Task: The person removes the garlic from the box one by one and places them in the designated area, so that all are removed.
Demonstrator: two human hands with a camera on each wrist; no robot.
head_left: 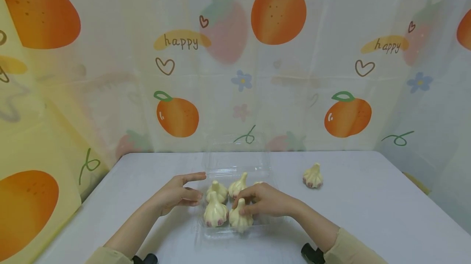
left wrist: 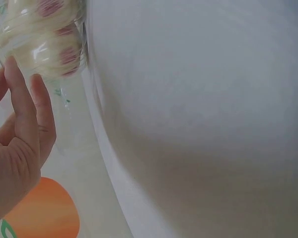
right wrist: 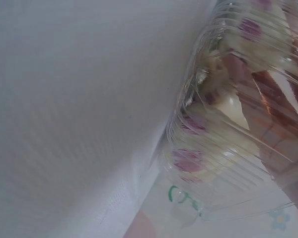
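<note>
A clear plastic clamshell box (head_left: pixel 220 233) stands on the table with its lid (head_left: pixel 237 159) raised at the back. Several garlic bulbs sit in it, among them a front-left bulb (head_left: pixel 215 211) and a back bulb (head_left: pixel 238 185). My right hand (head_left: pixel 266 200) reaches into the box, thumb and fingers gripping the front-right garlic bulb (head_left: pixel 241 217). Through the ribbed wall, the right wrist view shows that hand (right wrist: pixel 280 134) among the bulbs. Beside the box's left wall is my left hand (head_left: pixel 178 194), fingers extended, fingertips right at the plastic.
One more garlic bulb (head_left: pixel 313 175) rests on the white table (head_left: pixel 349 206), to the right of the box. A fruit-printed curtain (head_left: pixel 220 84) hangs behind the table's far edge and along the left side.
</note>
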